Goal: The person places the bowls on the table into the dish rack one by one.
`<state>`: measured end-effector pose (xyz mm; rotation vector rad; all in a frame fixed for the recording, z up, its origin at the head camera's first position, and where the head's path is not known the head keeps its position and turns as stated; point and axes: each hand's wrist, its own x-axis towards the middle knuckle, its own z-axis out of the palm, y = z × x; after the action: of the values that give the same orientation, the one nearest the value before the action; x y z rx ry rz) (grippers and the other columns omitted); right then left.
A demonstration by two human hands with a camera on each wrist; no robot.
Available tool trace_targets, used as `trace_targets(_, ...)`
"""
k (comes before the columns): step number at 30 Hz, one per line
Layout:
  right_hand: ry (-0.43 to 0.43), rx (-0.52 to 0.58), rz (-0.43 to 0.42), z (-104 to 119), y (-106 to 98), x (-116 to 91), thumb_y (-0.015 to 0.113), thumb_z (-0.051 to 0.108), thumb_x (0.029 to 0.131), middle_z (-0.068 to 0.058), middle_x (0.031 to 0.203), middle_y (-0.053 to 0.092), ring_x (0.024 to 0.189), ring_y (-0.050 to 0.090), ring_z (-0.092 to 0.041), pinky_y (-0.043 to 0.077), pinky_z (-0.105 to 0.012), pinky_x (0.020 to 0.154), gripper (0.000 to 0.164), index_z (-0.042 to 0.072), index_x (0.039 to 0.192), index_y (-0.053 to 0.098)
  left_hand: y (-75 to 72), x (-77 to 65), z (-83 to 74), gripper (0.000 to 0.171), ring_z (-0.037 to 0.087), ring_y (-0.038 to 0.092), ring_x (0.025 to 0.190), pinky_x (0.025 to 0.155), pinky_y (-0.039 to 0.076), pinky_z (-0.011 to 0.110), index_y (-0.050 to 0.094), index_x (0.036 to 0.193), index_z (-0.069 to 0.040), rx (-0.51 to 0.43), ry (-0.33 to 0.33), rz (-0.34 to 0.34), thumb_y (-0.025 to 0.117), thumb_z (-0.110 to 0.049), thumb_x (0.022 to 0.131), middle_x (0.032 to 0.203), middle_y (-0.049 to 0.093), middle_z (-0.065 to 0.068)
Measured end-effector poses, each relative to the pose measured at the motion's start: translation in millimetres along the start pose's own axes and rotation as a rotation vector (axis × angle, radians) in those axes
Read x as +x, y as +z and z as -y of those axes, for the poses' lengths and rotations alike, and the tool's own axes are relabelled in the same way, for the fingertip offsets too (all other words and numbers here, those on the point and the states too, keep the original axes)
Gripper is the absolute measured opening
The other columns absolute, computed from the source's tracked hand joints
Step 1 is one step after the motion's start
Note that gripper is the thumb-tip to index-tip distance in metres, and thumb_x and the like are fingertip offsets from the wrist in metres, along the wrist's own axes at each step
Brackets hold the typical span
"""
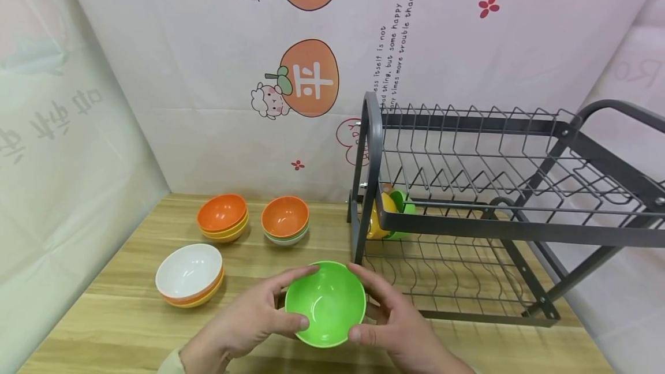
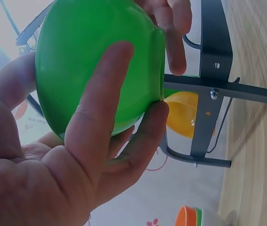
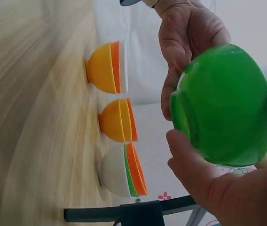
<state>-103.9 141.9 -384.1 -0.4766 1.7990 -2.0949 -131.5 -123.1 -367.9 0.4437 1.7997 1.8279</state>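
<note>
A bright green bowl (image 1: 326, 305) is held up between both hands, its inside facing the head camera. My left hand (image 1: 260, 310) grips it from the left, thumb at the near rim and fingers round the outside. From the right, my right hand (image 1: 392, 319) grips the same bowl, thumb at the rim. In the left wrist view, left fingers (image 2: 98, 103) spread over the bowl's outer wall and reach its foot ring. The right wrist view shows the green bowl (image 3: 227, 106) well above the tabletop, with right fingers (image 3: 190, 162) against its underside.
Left on the wooden table (image 1: 104, 322) stand three bowl stacks: white-topped (image 1: 189, 270), orange over yellow (image 1: 222, 215), and orange over green and white (image 1: 284, 218). At right is a two-tier dark dish rack (image 1: 371, 149); its lower tier holds a yellow bowl (image 1: 375, 225) and a green one (image 1: 407, 209).
</note>
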Motion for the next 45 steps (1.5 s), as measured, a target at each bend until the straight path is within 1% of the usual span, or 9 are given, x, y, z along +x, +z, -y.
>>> trace_targets(5, 0.044, 0.083, 0.034, -2.0, -0.9, 1.3, 0.081, 0.017, 0.086, -0.02, 0.152, 0.031, 0.121, 0.052, -0.038, 0.052, -0.047, 0.094, 0.085, 0.018, 0.156, 0.033, 2.8, 1.9, -0.1, 0.077, 0.032, 0.057, 0.104, 0.079, 0.059, 0.044, 0.041, 0.153, -0.011, -0.027, -0.006, 0.015, 0.074, -0.002, 0.084, 0.129, 0.049, 0.024)
trace_targets(15, 0.076, 0.133, 0.053, -5.0, -1.8, 2.9, 0.081, 0.01, 0.084, -0.024, 0.145, 0.034, 0.116, 0.054, -0.04, 0.052, -0.05, 0.094, 0.088, 0.016, 0.156, 0.031, 4.9, 2.4, 1.7, 0.076, 0.032, 0.058, 0.105, 0.08, 0.059, 0.044, 0.041, 0.152, -0.009, -0.056, 0.028, 0.047, 0.073, 0.0, 0.083, 0.131, 0.049, 0.023)
trace_targets(22, 0.046, 0.196, 0.071, -11.0, -6.6, 3.4, 0.081, 0.009, 0.084, -0.027, 0.142, 0.034, 0.115, 0.056, -0.041, 0.051, -0.052, 0.094, 0.085, 0.011, 0.153, 0.031, 5.6, 4.7, 2.6, 0.077, 0.032, 0.058, 0.104, 0.078, 0.059, 0.044, 0.041, 0.152, -0.009, -0.068, 0.035, 0.061, 0.074, -0.001, 0.084, 0.13, 0.05, 0.021)
trace_targets(26, -0.01, 0.203, 0.075, -12.9, -7.5, 2.9, 0.081, 0.008, 0.083, -0.026, 0.141, 0.036, 0.114, 0.056, -0.041, 0.052, -0.052, 0.093, 0.081, 0.007, 0.15, 0.035, 6.5, 5.6, 2.8, 0.076, 0.032, 0.058, 0.103, 0.078, 0.059, 0.043, 0.042, 0.152, -0.01, -0.049, 0.045, 0.063, 0.074, -0.001, 0.084, 0.128, 0.052, 0.021)
trace_targets(29, -0.023, 0.205, 0.074, -12.2, -8.9, 1.4, 0.08, 0.004, 0.083, -0.026, 0.141, 0.035, 0.114, 0.056, -0.041, 0.052, -0.052, 0.092, 0.078, 0.005, 0.147, 0.036, 7.7, 6.6, 2.4, 0.074, 0.032, 0.058, 0.103, 0.078, 0.059, 0.042, 0.044, 0.151, -0.01, -0.037, 0.057, 0.067, 0.074, -0.002, 0.084, 0.127, 0.053, 0.02)
trace_targets(34, 0.055, 0.189, 0.041, -6.2, -15.4, -1.7, 0.079, 0.002, 0.082, -0.027, 0.143, 0.033, 0.114, 0.056, -0.041, 0.052, -0.054, 0.093, 0.077, 0.008, 0.146, 0.038, 9.8, 9.1, 2.0, 0.068, 0.032, 0.058, 0.106, 0.081, 0.059, 0.042, 0.048, 0.148, -0.011, -0.044, 0.071, 0.076, 0.074, -0.005, 0.085, 0.129, 0.054, 0.019)
trace_targets(36, 0.053, 0.176, 0.044, -4.6, -19.3, -2.3, 0.08, 0.004, 0.082, -0.027, 0.143, 0.033, 0.114, 0.055, -0.042, 0.051, -0.056, 0.093, 0.077, 0.008, 0.146, 0.038, 10.4, 10.9, 2.5, 0.068, 0.033, 0.058, 0.108, 0.082, 0.058, 0.043, 0.048, 0.148, -0.012, -0.053, 0.078, 0.081, 0.075, -0.006, 0.086, 0.131, 0.054, 0.018)
trace_targets(41, -0.013, 0.156, 0.095, -2.1, -33.1, -3.9, 0.081, 0.007, 0.082, -0.026, 0.142, 0.034, 0.115, 0.053, -0.043, 0.05, -0.058, 0.092, 0.077, 0.007, 0.146, 0.039, 11.4, 19.5, 6.6, 0.071, 0.033, 0.06, 0.11, 0.083, 0.058, 0.045, 0.044, 0.152, -0.016, -0.056, 0.099, 0.089, 0.077, -0.014, 0.089, 0.136, 0.053, 0.015)
trace_targets(45, 0.012, 0.161, 0.132, 4.5, -49.5, -7.5, 0.079, 0.003, 0.083, -0.028, 0.141, 0.034, 0.116, 0.051, -0.044, 0.05, -0.059, 0.093, 0.075, 0.01, 0.146, 0.039, 11.6, 34.4, 14.4, 0.065, 0.036, 0.059, 0.116, 0.086, 0.057, 0.049, 0.039, 0.154, -0.013, -0.082, 0.172, 0.074, 0.068, -0.013, 0.096, 0.145, 0.046, 0.017)
